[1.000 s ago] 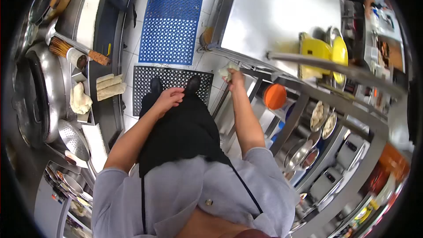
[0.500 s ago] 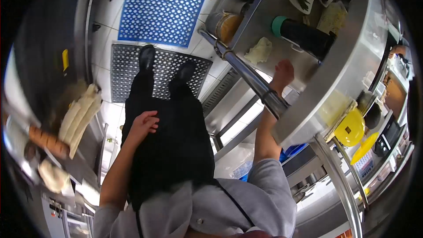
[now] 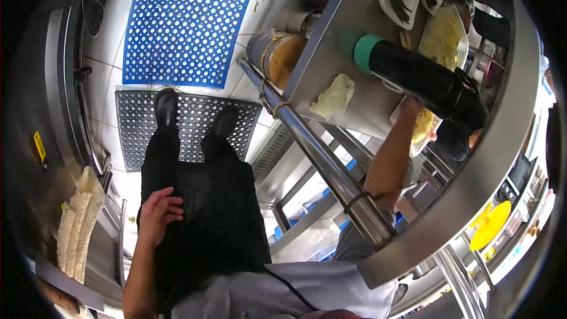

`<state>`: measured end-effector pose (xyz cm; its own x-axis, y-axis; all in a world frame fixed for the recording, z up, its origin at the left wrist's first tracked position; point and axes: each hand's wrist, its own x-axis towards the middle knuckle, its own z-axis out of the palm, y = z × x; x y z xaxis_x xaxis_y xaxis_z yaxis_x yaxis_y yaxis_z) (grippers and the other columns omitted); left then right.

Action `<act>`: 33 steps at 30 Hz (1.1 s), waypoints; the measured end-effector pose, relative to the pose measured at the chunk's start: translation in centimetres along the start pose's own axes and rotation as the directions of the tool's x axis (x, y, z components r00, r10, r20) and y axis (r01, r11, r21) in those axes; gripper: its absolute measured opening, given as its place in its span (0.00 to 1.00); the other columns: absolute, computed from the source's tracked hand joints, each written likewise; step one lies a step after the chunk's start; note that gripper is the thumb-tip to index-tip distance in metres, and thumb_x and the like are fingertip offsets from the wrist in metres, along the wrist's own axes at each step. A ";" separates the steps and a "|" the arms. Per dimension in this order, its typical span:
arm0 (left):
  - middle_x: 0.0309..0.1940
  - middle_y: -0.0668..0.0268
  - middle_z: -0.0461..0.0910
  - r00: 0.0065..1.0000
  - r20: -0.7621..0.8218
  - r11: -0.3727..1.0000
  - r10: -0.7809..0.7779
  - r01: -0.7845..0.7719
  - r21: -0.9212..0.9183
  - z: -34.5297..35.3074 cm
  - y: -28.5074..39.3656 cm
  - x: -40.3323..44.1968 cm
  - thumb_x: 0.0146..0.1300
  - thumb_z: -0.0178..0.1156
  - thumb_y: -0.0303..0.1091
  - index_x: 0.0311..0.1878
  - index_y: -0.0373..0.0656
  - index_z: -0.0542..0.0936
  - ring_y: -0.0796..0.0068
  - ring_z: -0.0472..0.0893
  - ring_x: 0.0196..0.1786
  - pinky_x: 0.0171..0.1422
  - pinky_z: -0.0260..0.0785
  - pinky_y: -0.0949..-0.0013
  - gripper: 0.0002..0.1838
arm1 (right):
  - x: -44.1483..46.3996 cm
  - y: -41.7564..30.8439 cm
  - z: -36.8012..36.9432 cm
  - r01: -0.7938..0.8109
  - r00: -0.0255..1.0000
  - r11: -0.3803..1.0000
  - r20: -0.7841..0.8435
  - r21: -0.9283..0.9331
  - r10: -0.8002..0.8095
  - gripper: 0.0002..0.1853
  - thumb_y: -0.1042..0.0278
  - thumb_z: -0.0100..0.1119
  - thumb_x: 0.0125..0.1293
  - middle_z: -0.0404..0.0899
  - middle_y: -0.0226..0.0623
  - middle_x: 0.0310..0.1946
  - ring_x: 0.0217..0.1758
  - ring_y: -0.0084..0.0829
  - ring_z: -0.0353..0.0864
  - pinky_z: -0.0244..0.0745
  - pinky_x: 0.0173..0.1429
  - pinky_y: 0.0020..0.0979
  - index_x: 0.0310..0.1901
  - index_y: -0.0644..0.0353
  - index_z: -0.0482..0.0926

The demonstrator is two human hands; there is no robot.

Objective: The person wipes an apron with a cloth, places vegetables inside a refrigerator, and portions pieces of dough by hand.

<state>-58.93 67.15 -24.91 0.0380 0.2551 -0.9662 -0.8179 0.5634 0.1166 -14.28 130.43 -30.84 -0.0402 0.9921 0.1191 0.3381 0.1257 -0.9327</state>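
My left hand point(image 3: 159, 215) hangs in front of the black apron point(image 3: 218, 224), fingers loosely bent and apart, with nothing in it. My right hand point(image 3: 413, 108) reaches across a small white basket point(image 3: 420, 133) with yellow shredded food in it. Its fingers are mostly hidden, so its grip on the basket cannot be made out. Just above that hand lies a black cylindrical container point(image 3: 413, 71) with a green end point(image 3: 366, 53). A crumpled pale cloth point(image 3: 333, 97) rests on the steel shelf point(image 3: 336, 53) to the left.
Another white basket point(image 3: 443, 38) with yellow food and a white dish point(image 3: 398, 0) of green vegetables stand on the shelf. A steel rail point(image 3: 313, 147) runs beside my right arm. Blue and black mats point(image 3: 183, 29) cover the floor. Folded pale cloths point(image 3: 77, 230) hang at the left.
My right hand has moved right and slightly down, to the basket below the black container. That basket now shows. My view has shifted, and my left hand appears lower and farther left.
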 end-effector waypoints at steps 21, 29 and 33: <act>0.42 0.62 0.83 0.979 0.027 0.916 0.201 -0.197 0.350 1.8 -4.3 -0.9 0.73 0.58 0.35 0.56 0.38 0.80 0.76 0.83 0.39 0.44 0.78 0.72 0.14 | -33.0 -5.7 3.5 -0.743 0.558 0.517 -0.033 0.425 0.829 0.18 0.57 0.57 0.73 0.81 0.40 0.45 0.43 0.37 0.82 0.81 0.40 0.38 0.59 0.58 0.75; 0.27 0.70 0.80 0.834 0.120 0.766 0.539 -0.544 0.342 6.1 -3.8 -13.6 0.74 0.57 0.38 0.33 0.38 0.82 0.83 0.73 0.29 0.33 0.64 0.75 0.16 | -41.5 -30.6 11.0 -0.992 -0.114 -0.037 0.760 -0.118 0.640 0.21 0.49 0.50 0.76 0.84 0.40 0.39 0.39 0.36 0.85 0.80 0.34 0.31 0.56 0.58 0.77; 0.48 0.66 0.84 0.703 0.079 0.700 0.707 -0.711 0.066 7.9 -1.5 -22.4 0.75 0.59 0.41 0.60 0.38 0.80 0.76 0.82 0.50 0.57 0.74 0.71 0.19 | -40.2 -39.2 13.6 -0.945 -0.170 0.225 0.945 -0.237 0.280 0.25 0.48 0.50 0.76 0.85 0.47 0.44 0.43 0.40 0.87 0.82 0.40 0.33 0.60 0.63 0.75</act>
<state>-53.98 66.77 -1.63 -0.5064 0.6393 -0.5787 -0.5617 0.2646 0.7839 -38.70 85.63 -3.69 -0.7871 -0.1309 -0.6028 0.3366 -0.9101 -0.2419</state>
